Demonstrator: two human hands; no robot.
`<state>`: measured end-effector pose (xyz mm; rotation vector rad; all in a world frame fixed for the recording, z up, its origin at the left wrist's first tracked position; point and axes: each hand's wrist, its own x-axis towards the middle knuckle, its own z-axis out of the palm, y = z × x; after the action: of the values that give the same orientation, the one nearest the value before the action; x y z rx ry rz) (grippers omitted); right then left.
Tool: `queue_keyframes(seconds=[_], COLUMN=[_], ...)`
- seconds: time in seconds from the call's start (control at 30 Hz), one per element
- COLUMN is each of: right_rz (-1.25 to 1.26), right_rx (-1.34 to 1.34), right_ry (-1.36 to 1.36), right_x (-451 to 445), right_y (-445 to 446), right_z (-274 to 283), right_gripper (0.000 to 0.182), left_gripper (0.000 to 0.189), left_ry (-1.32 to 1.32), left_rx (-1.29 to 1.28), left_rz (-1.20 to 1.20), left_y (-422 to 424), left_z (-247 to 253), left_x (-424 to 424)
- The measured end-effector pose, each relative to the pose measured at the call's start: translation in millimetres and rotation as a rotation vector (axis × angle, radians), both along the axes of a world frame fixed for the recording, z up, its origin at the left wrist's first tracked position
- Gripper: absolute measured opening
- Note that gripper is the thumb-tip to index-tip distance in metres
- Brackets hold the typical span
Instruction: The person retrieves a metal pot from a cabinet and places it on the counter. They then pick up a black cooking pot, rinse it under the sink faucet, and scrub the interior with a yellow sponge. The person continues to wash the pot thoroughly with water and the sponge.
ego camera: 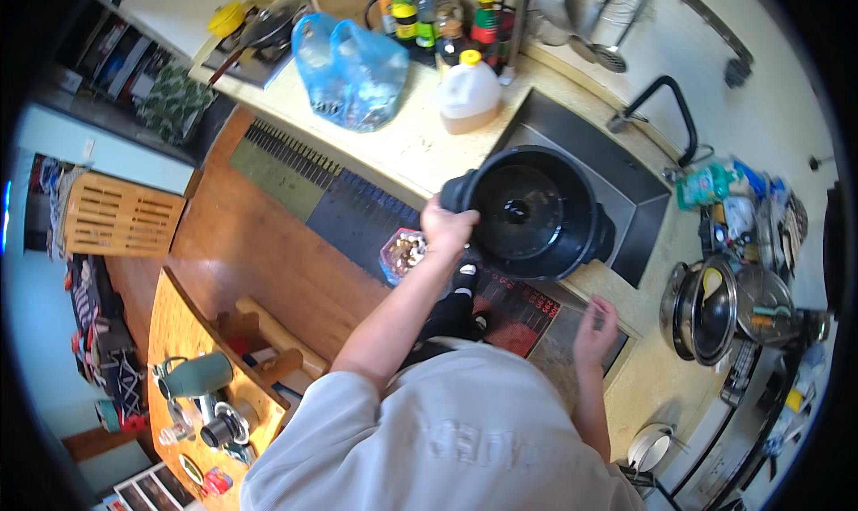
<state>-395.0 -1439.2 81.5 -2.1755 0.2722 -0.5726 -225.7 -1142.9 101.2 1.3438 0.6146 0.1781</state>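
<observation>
My left hand (450, 227) grips one side handle of a deep black pot (529, 213), with the thumb over the handle. The pot is tilted so that its wet, shiny inside faces me, and it hangs over the front of the dark sink (590, 142). On its far right side a second handle juts out. My right hand (596, 330) is apart from the pot, by the counter's front edge, fingers loosely bent and holding nothing. A black faucet (677, 112) arches behind the sink. Below my left hand a lined bin (402, 253) with scraps stands on the floor.
A blue plastic bag (352, 75), a jug with a yellow cap (471, 94) and several sauce bottles (429, 22) stand left of the sink. Stacked metal pots (704, 310) and a green bottle (704, 186) occupy the right counter. A wooden table (181, 337) lies behind left.
</observation>
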Motion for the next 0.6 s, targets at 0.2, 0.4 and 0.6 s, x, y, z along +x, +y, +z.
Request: queue_keyframes(seconds=[0.2, 0.4, 0.6], right_rz=[0.066, 0.102, 0.125], right_rx=[0.224, 0.243, 0.142], right_ry=[0.295, 0.431, 0.355], right_x=[2.2, 43.7, 119.1], right_y=[-64.9, -101.5, -152.6], right_z=[-11.5, -44.4, -117.0], right_gripper=[0.008, 0.009, 0.017], left_gripper=[0.056, 0.060, 0.066], left_ry=[0.147, 0.184, 0.298], left_rx=[-0.024, 0.091, 0.286], left_rz=[-0.027, -0.102, -0.028], left_y=[-4.6, -5.0, -6.5], left_z=[-29.5, -23.9, -30.6], left_x=[27.6, 49.4, 52.4])
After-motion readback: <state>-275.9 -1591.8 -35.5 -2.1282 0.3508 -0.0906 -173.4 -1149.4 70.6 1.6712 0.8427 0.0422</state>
